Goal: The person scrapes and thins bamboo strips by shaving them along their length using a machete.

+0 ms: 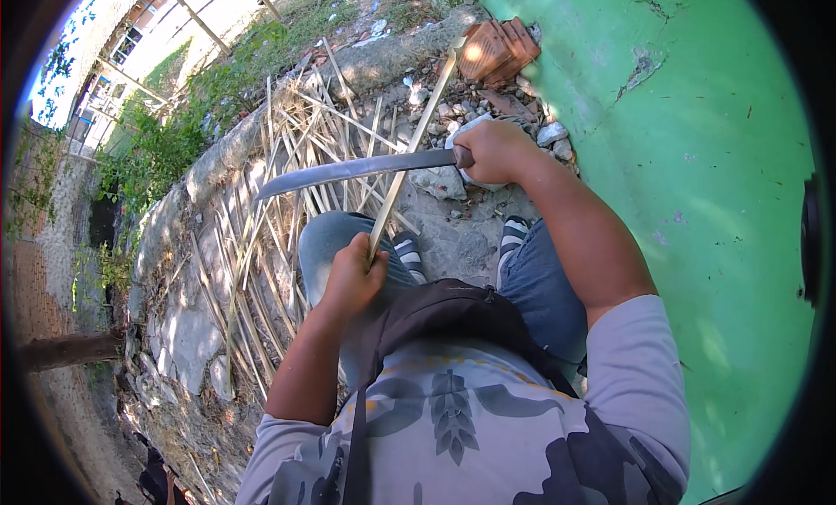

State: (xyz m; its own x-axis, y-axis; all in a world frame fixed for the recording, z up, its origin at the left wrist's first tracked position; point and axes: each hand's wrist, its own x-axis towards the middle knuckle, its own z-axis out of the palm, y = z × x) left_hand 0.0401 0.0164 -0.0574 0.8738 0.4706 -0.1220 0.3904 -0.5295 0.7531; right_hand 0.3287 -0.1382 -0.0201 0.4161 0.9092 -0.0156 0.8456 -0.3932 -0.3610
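Note:
My left hand [355, 274] is closed round the lower end of a long, pale bamboo strip [421, 132], which slants up and away to the right. In my right hand [495, 152] is the handle of a machete [348, 170]. Its long, slightly curved blade points left and lies across the strip about midway along. Whether the edge touches the strip or passes just over it, I cannot tell. Several more bamboo strips [248, 287] lie in a loose heap on the ground to the left of my knees.
A green wall [697, 244] rises close on my right. Stacked red-brown roof tiles [501, 52] stand ahead among stones and rubble [551, 135]. A low stone edge [226, 161] curves along the far left, with green plants [139, 165] beyond. A dark beam [70, 352] juts in at left.

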